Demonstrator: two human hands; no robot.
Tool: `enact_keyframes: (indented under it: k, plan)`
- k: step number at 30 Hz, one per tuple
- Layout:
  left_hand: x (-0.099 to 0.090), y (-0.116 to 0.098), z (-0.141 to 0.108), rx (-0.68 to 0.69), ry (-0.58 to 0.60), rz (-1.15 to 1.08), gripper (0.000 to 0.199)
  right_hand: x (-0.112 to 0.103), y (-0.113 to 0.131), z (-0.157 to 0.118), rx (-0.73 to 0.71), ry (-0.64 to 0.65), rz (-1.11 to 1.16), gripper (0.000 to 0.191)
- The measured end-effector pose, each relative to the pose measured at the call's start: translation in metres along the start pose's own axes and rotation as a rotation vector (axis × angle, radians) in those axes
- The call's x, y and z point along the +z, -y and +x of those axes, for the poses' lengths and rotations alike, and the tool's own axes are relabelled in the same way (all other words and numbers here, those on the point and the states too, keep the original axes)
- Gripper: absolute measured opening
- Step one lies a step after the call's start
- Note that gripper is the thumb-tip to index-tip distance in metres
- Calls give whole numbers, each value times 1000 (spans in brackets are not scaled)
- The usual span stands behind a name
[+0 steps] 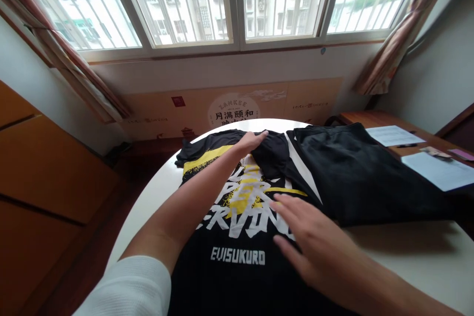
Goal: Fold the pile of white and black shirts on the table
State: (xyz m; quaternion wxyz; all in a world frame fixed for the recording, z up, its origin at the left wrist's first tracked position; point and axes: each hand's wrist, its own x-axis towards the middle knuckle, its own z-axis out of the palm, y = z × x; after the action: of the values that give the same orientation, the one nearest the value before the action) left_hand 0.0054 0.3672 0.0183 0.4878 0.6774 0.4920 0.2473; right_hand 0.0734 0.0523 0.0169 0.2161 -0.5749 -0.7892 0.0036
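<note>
A black T-shirt (237,281) with yellow patches and white lettering lies spread on a white round table (148,207), its right sleeve side folded inward over the print. My left hand (251,142) reaches across to the shirt's far end near the collar and rests on the cloth, a finger stretched to the right; its other fingers are partly hidden. Over the right part of the print is my right hand (307,232), slightly blurred, fingers stretched out and apart, nothing in it. Whether it touches the cloth I cannot tell.
Folded black cloth (355,173) lies on the table's right side, its near edge overhanging. Beyond it a wooden desk (351,117) holds papers (394,136) and a pen (406,145). A barred window and curtains (85,74) are behind; an orange cabinet (44,168) stands left.
</note>
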Motion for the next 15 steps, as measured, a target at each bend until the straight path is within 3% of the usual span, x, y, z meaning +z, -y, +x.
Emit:
enact_keyframes:
  k: [3,6,8,11,13,15]
  plan:
    - [-4,2,-7,14,89,150,43,-2,-35,-22,207,-62,-99,50]
    - [-3,0,-9,-80,150,-140,30,5,-45,-35,248,-51,-136,49]
    - [-4,-3,-8,-175,119,-398,19,8,-42,-36,237,-49,-160,48]
    - [-6,-5,-10,-263,90,-573,25,6,-33,-32,315,-8,-208,45]
    - [-7,-1,-16,-273,162,-512,29,2,-29,-31,430,100,-254,36]
    - [-8,7,-26,-220,181,-302,30,-2,-26,-33,510,242,-308,27]
